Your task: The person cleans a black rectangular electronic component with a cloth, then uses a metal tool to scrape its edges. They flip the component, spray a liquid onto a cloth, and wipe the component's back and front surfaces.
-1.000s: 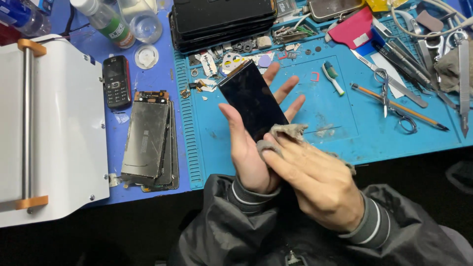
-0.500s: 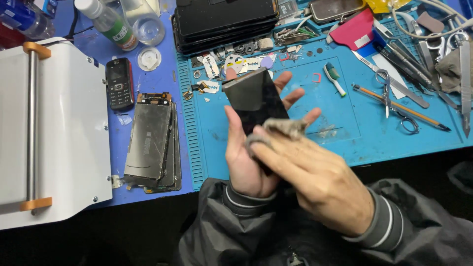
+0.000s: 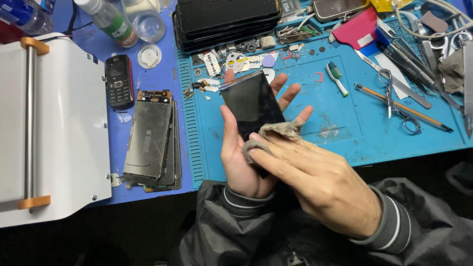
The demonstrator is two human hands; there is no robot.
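The dark phone screen lies tilted in the left hand, cradled from behind with fingers spread so its glass faces up, above the blue mat on the bench. The right hand pinches a grey cloth against the screen's lower edge, placed for wiping. Left of the screen lies a stack of worn panels; right of it, scissors and a pencil.

My bench: blue silicone work mat with ribbed left edge, lying on a paler blue tabletop. White machine with orange-capped roller at my left. Dark floor below bench edge. Light even, from overhead, few shadows.
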